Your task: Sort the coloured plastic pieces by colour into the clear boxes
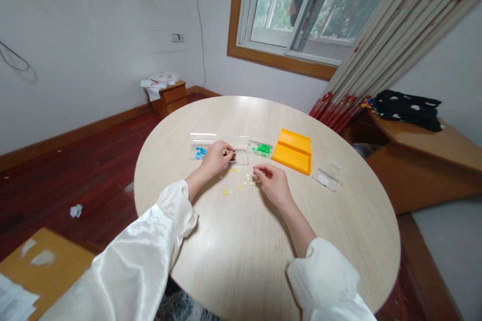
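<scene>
Small yellow and white pieces (236,184) lie scattered on the round wooden table (263,241) between my hands. My left hand (216,157) is curled, its fingertips pinching something small and dark over a clear box (239,156). My right hand (271,180) rests on the table at the right of the pieces, fingers curled in a pinch on something too small to name. A clear box with blue pieces (199,151) sits left of my left hand. Another clear box with green pieces (261,149) sits beyond my right hand.
A yellow tray (294,151) lies right of the green box, and a clear lid (327,178) sits further right. A small wooden cabinet (169,95) stands by the wall. A desk with dark cloth (410,110) stands at right, under a curtain.
</scene>
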The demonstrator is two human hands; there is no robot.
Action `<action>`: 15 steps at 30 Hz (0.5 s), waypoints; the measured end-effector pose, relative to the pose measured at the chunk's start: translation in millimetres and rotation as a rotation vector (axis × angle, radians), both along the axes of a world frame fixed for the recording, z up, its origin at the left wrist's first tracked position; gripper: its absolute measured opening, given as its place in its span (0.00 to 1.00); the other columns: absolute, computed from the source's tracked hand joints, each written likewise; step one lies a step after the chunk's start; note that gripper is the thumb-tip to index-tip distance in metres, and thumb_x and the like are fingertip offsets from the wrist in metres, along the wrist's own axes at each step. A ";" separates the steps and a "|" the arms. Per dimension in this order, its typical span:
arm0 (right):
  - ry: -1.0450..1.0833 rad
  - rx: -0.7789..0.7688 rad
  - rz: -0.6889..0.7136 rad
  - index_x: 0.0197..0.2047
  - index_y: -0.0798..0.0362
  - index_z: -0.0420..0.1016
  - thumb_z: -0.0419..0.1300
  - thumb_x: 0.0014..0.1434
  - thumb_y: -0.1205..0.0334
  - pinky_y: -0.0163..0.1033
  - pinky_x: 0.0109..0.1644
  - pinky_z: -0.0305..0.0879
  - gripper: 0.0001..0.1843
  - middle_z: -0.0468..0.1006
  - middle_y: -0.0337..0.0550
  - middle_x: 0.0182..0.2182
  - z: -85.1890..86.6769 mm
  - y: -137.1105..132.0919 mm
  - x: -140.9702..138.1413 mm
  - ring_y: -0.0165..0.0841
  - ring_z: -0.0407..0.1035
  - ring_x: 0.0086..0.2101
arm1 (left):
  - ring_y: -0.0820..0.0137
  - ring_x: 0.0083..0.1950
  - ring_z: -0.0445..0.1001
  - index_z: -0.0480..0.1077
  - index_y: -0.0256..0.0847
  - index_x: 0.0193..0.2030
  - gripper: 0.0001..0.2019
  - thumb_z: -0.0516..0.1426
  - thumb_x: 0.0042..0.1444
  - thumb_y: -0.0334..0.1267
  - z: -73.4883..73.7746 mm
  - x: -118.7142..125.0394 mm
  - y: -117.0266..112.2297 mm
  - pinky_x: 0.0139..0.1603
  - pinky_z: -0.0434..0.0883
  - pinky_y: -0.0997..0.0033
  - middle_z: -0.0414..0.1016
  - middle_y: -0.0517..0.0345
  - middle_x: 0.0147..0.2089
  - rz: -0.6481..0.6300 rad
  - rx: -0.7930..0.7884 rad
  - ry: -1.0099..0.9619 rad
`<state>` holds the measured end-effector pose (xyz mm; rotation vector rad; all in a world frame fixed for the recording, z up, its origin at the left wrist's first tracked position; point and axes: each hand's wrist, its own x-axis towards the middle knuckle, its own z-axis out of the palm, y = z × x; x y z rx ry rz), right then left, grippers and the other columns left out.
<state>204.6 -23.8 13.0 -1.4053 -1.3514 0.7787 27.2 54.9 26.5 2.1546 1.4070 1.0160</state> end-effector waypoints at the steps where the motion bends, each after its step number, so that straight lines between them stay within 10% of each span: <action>1: -0.005 0.003 -0.002 0.30 0.55 0.76 0.60 0.46 0.46 0.37 0.31 0.64 0.19 0.77 0.44 0.26 -0.4 0.0 0.1 0.32 0.69 0.26 | 0.69 0.38 0.72 0.75 0.35 0.35 0.06 0.57 0.51 0.29 -0.7 -0.2 0.5 0.44 0.67 0.68 0.76 0.52 0.37 0.011 -0.001 -0.001; 15: 0.150 0.093 -0.115 0.33 0.56 0.76 0.61 0.47 0.48 0.39 0.31 0.68 0.18 0.78 0.44 0.28 2.0 1.0 1.1 0.31 0.71 0.25 | 0.73 0.35 0.70 0.74 0.36 0.35 0.08 0.55 0.50 0.26 2.1 9.7 -18.2 0.38 0.67 0.73 0.76 0.56 0.35 -0.434 0.050 -0.058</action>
